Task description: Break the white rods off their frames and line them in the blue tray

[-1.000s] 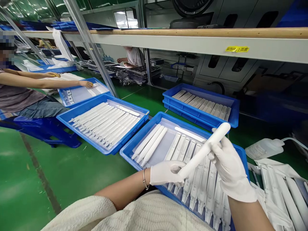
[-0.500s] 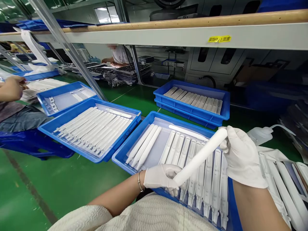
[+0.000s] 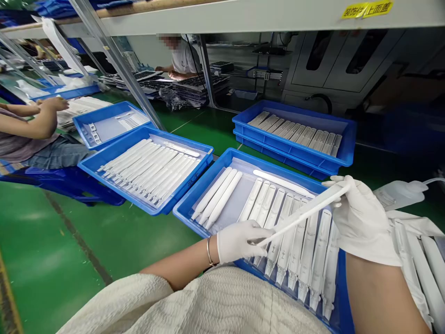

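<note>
While both gloved hands hold one white strip (image 3: pixel 302 215) by its ends, the left hand (image 3: pixel 240 242) has its thumb and fingers closed on the lower end and the right hand (image 3: pixel 361 211) pinches the upper end, with no gap showing at either grip. The strip slants above the near tray (image 3: pixel 199 185), turned so that a narrow edge shows, and it appears clear of the row (image 3: pixel 308 260) of strips lying under it. The step in hand looks like turning or checking a single piece; whether anything is being done to its surface cannot be told. A next move would call for keeping both ends supported and the strip lifted off that row. In the same tray, three smooth strips (image 3: pixel 218 197) lie at the left and one more (image 3: pixel 283 183) along the far side. Just beside stands a second tray (image 3: pixel 114 190), filled with a row of similar pieces; beyond are stacked trays (image 3: pixel 288 150). To the right lie a bottle (image 3: pixel 399 195) and more pieces (image 3: pixel 434 262).
</note>
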A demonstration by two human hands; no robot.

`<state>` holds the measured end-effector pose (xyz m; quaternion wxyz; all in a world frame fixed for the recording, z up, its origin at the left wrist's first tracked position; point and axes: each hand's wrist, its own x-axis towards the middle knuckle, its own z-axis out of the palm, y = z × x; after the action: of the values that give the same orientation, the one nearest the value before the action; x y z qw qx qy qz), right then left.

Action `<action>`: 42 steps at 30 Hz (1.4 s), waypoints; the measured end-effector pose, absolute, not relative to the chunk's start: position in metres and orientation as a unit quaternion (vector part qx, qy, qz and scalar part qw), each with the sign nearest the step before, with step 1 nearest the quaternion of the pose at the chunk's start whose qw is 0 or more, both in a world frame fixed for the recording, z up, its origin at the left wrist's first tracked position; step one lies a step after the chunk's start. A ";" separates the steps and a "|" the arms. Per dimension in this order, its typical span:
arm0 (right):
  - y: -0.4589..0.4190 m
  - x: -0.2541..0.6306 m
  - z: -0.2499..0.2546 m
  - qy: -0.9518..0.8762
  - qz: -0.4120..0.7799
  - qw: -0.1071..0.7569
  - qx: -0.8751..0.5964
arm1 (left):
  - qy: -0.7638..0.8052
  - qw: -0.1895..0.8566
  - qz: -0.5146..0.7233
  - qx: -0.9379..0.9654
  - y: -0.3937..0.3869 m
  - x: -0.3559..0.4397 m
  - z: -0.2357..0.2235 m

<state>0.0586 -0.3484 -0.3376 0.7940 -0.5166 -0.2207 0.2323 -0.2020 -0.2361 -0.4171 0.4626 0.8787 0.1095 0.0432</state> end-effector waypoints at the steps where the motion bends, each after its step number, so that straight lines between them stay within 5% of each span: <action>1: -0.348 0.059 -0.338 -0.214 0.232 0.796 -0.516 | 0.109 0.417 0.043 0.901 -0.235 -0.203 -0.418; 7: -0.350 0.056 -0.338 -0.182 0.213 0.808 -0.518 | 0.168 0.183 0.040 0.968 -0.236 -0.205 -0.419; 11: -0.352 0.052 -0.337 -0.193 0.217 0.804 -0.519 | 0.188 0.118 0.017 0.975 -0.237 -0.205 -0.418; 17: -0.355 0.044 -0.337 -0.214 0.173 0.792 -0.545 | 0.218 0.117 -0.009 0.969 -0.234 -0.206 -0.416; 23: -0.352 0.044 -0.335 -0.218 0.105 0.674 -0.698 | 0.235 0.093 -0.023 0.967 -0.234 -0.211 -0.410; 31: -0.346 0.042 -0.331 -0.213 0.155 0.727 -0.634 | 0.227 0.100 0.001 0.969 -0.229 -0.218 -0.418; 42: -0.253 0.070 -0.355 -0.352 0.194 0.469 -0.786 | 0.254 0.243 0.004 0.936 -0.216 -0.239 -0.406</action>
<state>0.0695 -0.2528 -0.3553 0.4692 -0.7862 -0.3525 0.1939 -0.2390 -0.2155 -0.4061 0.2430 0.9363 0.2536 0.0038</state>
